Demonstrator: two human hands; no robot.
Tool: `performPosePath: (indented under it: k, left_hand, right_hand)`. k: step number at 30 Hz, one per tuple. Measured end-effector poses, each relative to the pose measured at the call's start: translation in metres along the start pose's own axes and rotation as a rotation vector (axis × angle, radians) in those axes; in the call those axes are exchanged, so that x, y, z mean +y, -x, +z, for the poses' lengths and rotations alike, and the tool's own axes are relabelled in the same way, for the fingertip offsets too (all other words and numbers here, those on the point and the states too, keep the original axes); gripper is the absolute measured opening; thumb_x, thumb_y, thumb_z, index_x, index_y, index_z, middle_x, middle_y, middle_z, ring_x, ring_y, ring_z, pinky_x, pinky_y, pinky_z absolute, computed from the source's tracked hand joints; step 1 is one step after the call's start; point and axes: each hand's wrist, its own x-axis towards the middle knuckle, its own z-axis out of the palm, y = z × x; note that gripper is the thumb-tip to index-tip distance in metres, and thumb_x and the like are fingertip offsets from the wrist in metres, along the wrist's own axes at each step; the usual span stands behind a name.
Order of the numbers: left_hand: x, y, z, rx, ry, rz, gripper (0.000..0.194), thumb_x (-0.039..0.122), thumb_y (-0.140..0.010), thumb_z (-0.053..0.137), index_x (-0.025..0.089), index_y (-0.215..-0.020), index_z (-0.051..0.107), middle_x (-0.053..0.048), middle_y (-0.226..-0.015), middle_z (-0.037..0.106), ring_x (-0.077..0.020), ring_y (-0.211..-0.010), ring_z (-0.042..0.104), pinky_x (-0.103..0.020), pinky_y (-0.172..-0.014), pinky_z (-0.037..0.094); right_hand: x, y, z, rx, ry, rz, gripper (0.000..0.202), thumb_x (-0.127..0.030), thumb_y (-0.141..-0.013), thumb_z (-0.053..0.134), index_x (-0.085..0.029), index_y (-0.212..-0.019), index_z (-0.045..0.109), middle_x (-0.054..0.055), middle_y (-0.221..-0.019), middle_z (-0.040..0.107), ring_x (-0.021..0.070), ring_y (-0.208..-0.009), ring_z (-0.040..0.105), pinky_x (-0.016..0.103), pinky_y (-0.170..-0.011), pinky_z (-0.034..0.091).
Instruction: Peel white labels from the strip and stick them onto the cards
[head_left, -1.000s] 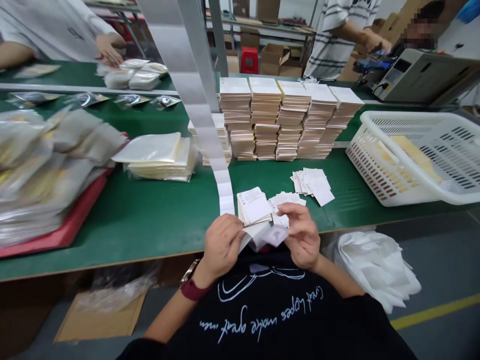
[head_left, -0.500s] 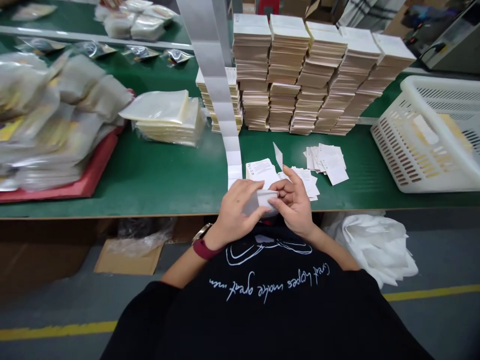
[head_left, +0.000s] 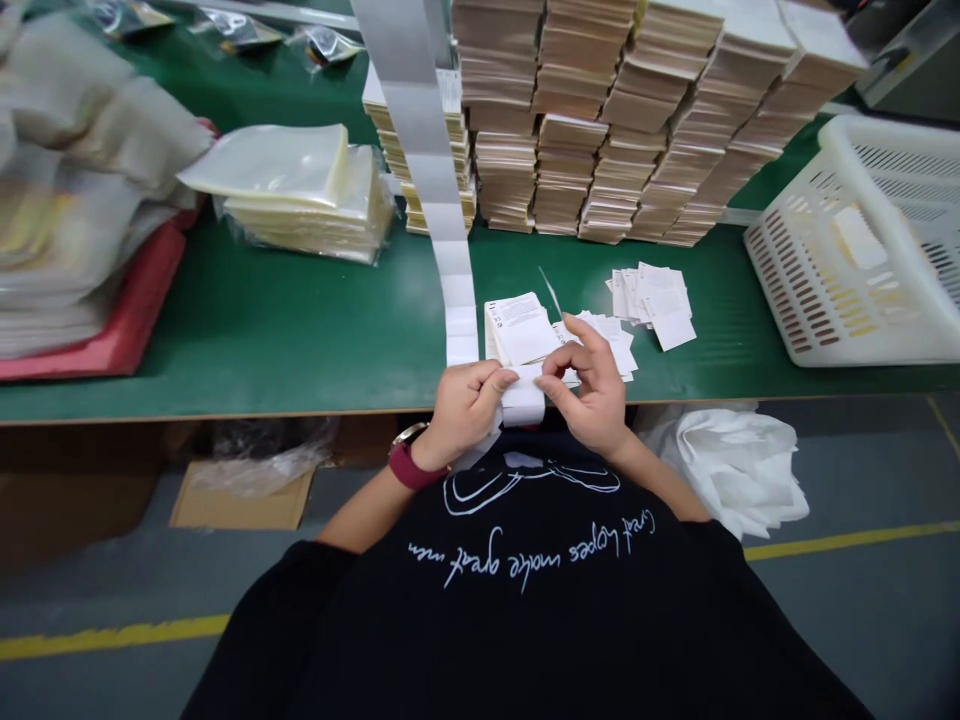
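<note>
Between both hands, at the table's front edge, a white label strip (head_left: 523, 400) is bent into a curve. My left hand (head_left: 469, 412) is closed on its left part, thumb on top. Thumb and bent fingers of my right hand (head_left: 592, 385) pinch its right edge. A thin white card (head_left: 550, 290) sticks up behind the right index finger, seen nearly edge-on; how it is held is hidden. Just beyond my hands lies a pile of printed cards (head_left: 523, 328), with more loose cards (head_left: 611, 335) to its right, partly behind my right hand.
A long white label band (head_left: 431, 170) comes down to the table. Tall stacks of cards (head_left: 585, 150) stand at the back. Farther right are a small card pile (head_left: 660, 305) and a white plastic basket (head_left: 795, 270). Bagged stacks (head_left: 300, 200) and a red tray (head_left: 142, 310) occupy the left.
My left hand has drawn in, and its thumb now presses on the strip. The strip has turned its face up and curves downward. The upright card shows more edge-on. The view has shifted.
</note>
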Motion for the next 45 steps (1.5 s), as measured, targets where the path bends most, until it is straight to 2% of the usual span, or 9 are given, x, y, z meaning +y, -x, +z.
performPosePath:
  k: [5, 8, 11, 17, 24, 27, 35, 41, 45]
  left_hand:
    - [0.002, -0.001, 0.003, -0.052, 0.034, -0.012, 0.061, 0.062, -0.088, 0.052, 0.017, -0.049, 0.039, 0.006, -0.045, 0.032, -0.0054, -0.043, 0.028, -0.021, -0.039, 0.021]
    - [0.002, 0.002, 0.004, -0.192, -0.013, 0.036, 0.054, 0.063, -0.079, 0.065, 0.017, -0.055, 0.049, 0.007, -0.047, 0.039, -0.005, -0.044, 0.031, -0.02, -0.039, 0.023]
    - [-0.001, 0.006, 0.003, -0.295, -0.085, 0.083, 0.047, 0.051, -0.086, 0.063, 0.017, -0.057, 0.051, 0.008, -0.046, 0.04, -0.0044, -0.042, 0.032, -0.02, -0.04, 0.023]
    - [-0.01, 0.009, -0.009, -0.214, -0.385, 0.351, 0.034, 0.032, -0.094, 0.055, 0.017, -0.063, 0.057, 0.004, -0.055, 0.05, -0.0075, -0.05, 0.043, -0.023, -0.048, 0.03]
    - [-0.029, 0.004, -0.012, -0.063, -0.548, 0.565, 0.012, 0.022, -0.085, 0.062, 0.017, -0.074, 0.06, -0.009, -0.106, 0.068, -0.0223, -0.101, 0.062, -0.038, -0.08, 0.054]
    - [-0.035, 0.003, -0.009, -0.102, -0.508, 0.561, 0.011, 0.021, -0.086, 0.063, 0.016, -0.076, 0.06, -0.011, -0.12, 0.065, -0.0249, -0.115, 0.059, -0.045, -0.092, 0.055]
    - [-0.034, 0.002, -0.012, -0.159, -0.482, 0.494, 0.016, 0.024, -0.087, 0.062, 0.014, -0.075, 0.059, -0.013, -0.12, 0.064, -0.0248, -0.114, 0.06, -0.043, -0.094, 0.056]
    - [-0.035, 0.002, -0.012, -0.21, -0.503, 0.465, 0.019, 0.025, -0.089, 0.06, 0.015, -0.073, 0.058, -0.012, -0.131, 0.061, -0.0256, -0.117, 0.058, -0.043, -0.094, 0.054]
    - [-0.035, 0.0, -0.01, -0.227, -0.53, 0.449, 0.019, 0.024, -0.089, 0.06, 0.015, -0.073, 0.06, -0.009, -0.129, 0.063, -0.0259, -0.116, 0.058, -0.043, -0.093, 0.054]
  right_hand:
    - [-0.006, -0.001, 0.0, -0.026, -0.029, 0.144, 0.056, -0.034, -0.087, 0.06, -0.031, -0.136, 0.033, -0.003, -0.074, 0.054, 0.0166, -0.067, 0.056, 0.035, -0.066, 0.05]
    - [-0.008, 0.002, 0.002, 0.055, 0.0, 0.081, 0.048, -0.033, -0.088, 0.056, -0.032, -0.13, 0.031, -0.004, -0.072, 0.05, 0.0168, -0.064, 0.055, 0.037, -0.066, 0.049]
    - [-0.008, -0.001, 0.0, 0.158, 0.065, -0.032, 0.047, -0.032, -0.088, 0.053, -0.034, -0.127, 0.027, -0.004, -0.071, 0.048, 0.0173, -0.064, 0.054, 0.039, -0.07, 0.049]
    - [0.006, -0.031, -0.018, 0.369, 0.203, 0.001, 0.05, -0.042, -0.088, 0.05, -0.032, -0.129, 0.024, -0.004, -0.072, 0.047, 0.0175, -0.066, 0.054, 0.036, -0.068, 0.047]
    - [0.031, -0.062, -0.01, -0.007, -0.011, 0.259, 0.053, -0.035, -0.081, 0.062, -0.027, -0.125, 0.033, -0.007, -0.066, 0.053, 0.0133, -0.057, 0.051, 0.028, -0.056, 0.043]
    - [0.034, -0.067, -0.004, 0.012, -0.065, 0.323, 0.054, -0.032, -0.078, 0.066, -0.027, -0.123, 0.036, -0.008, -0.063, 0.053, 0.0125, -0.054, 0.049, 0.027, -0.053, 0.04]
    - [0.031, -0.069, 0.002, 0.009, -0.062, 0.382, 0.053, -0.023, -0.076, 0.065, -0.028, -0.121, 0.039, -0.009, -0.06, 0.052, 0.0117, -0.049, 0.045, 0.027, -0.049, 0.035]
    - [0.027, -0.065, 0.005, -0.037, 0.299, 0.271, 0.051, -0.02, -0.081, 0.056, -0.029, -0.128, 0.039, -0.006, -0.066, 0.052, 0.0131, -0.054, 0.047, 0.03, -0.055, 0.042]
    - [0.023, -0.063, 0.004, -0.055, 0.682, 0.15, 0.052, -0.023, -0.083, 0.057, -0.026, -0.133, 0.043, 0.003, -0.088, 0.065, 0.0186, -0.07, 0.057, 0.035, -0.065, 0.047]
